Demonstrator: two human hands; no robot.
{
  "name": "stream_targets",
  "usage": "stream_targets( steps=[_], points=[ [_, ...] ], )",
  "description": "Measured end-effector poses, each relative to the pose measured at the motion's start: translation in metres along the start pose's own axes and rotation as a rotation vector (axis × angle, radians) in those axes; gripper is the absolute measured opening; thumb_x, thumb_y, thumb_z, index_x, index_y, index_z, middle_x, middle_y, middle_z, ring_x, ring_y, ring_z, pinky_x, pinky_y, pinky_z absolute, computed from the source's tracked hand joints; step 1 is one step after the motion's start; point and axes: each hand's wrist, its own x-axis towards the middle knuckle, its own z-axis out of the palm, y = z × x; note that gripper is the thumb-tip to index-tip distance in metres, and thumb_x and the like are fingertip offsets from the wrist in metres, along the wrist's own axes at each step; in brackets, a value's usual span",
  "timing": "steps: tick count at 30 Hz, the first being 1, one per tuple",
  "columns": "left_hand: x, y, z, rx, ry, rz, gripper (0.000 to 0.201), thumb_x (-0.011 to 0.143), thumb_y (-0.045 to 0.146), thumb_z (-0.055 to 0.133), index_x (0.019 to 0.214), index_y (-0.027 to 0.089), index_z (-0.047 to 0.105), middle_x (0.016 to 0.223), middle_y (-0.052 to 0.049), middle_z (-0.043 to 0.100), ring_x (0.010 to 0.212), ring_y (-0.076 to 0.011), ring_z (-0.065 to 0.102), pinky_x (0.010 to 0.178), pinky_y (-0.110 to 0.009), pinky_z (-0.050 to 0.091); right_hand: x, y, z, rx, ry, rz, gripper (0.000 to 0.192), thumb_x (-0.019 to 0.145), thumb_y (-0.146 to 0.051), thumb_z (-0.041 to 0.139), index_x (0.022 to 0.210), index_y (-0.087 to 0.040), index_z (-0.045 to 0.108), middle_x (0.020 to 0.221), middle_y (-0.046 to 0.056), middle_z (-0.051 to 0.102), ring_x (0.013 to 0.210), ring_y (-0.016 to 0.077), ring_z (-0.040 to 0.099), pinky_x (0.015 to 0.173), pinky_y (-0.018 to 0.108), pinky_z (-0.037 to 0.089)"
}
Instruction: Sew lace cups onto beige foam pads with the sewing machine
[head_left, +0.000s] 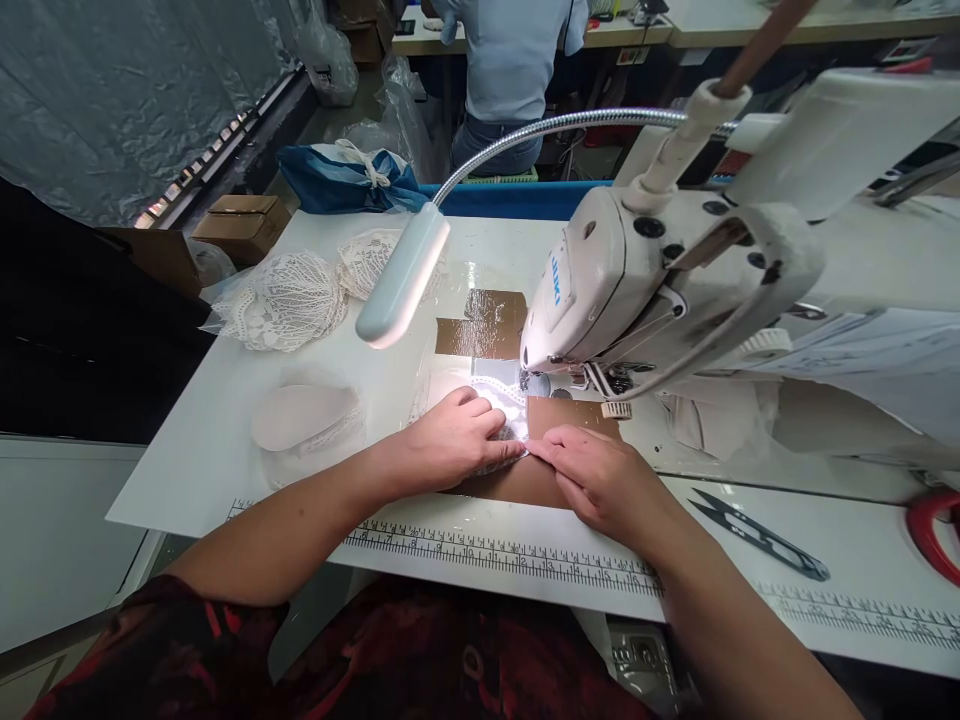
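We press both sets of fingers flat, neither clenched, on a strip of white lace [501, 408]: left hand [454, 440] and right hand [600, 475] meeting before the sewing machine [600, 290], under its lamp [401, 280], thread snips [757, 535] nearby

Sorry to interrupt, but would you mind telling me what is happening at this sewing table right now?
A person sits at a white industrial sewing machine, both bare hands flat on a strip of white lace fabric lying under the needle area. The left hand presses the lace, and the right hand pins it beside a brown cardboard guide. A white gooseneck lamp lights the spot. Black thread snips lie to the right, and white lace cups are piled to the left.
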Motion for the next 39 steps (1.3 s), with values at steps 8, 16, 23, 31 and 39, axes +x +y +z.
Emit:
stream_targets(
  steps=[8,16,23,31,39],
  points=[
    [0.001,-0.001,-0.006,-0.033,0.021,0.026,0.031,0.097,0.023,0.039,0.121,0.022,0.059,0.132,-0.010,0.052,0.101,-0.0218,0.052,0.081,-0.035,0.039,0.002,-0.004,0.003,-0.203,-0.044,-0.047,0.033,0.083,-0.004,0.045,0.104,-0.016,0.067,0.080,0.006,0.062,0.071,0.0166,0.049,0.063,0.028,0.037],
    [0.004,0.005,0.004,0.029,0.051,-0.059,0.037,0.087,0.014,0.045,0.121,0.007,0.057,0.126,-0.015,0.057,0.084,-0.0208,0.053,0.074,-0.034,0.046,0.002,-0.007,0.005,-0.237,-0.022,-0.006,0.026,0.086,-0.008,0.045,0.095,-0.018,0.068,0.077,0.004,0.060,0.069,0.0165,0.046,0.063,0.028,0.033],
    [0.004,0.004,0.007,0.031,0.082,-0.049,0.038,0.084,0.012,0.046,0.119,0.006,0.060,0.126,-0.015,0.059,0.085,-0.0210,0.055,0.075,-0.034,0.048,0.002,-0.011,0.005,-0.251,-0.018,0.017,0.026,0.083,-0.006,0.047,0.093,-0.018,0.068,0.078,0.003,0.061,0.071,0.0163,0.047,0.065,0.027,0.032],
    [0.011,-0.013,0.002,-0.043,0.043,-0.055,0.044,0.083,0.010,0.047,0.125,0.007,0.057,0.131,-0.014,0.057,0.094,-0.0232,0.055,0.079,-0.037,0.048,0.011,-0.009,0.007,-0.245,0.010,0.062,0.024,0.082,-0.010,0.047,0.096,-0.018,0.066,0.082,0.005,0.063,0.075,0.0182,0.048,0.068,0.029,0.034],
    [0.020,-0.033,0.000,0.024,-0.007,-0.068,0.042,0.085,0.013,0.048,0.126,0.011,0.058,0.135,-0.015,0.054,0.099,-0.0250,0.055,0.082,-0.038,0.045,0.021,-0.010,0.010,-0.355,-0.026,0.217,0.030,0.086,-0.012,0.045,0.106,-0.019,0.066,0.083,0.006,0.064,0.072,0.0176,0.051,0.062,0.031,0.030]
  ],
)
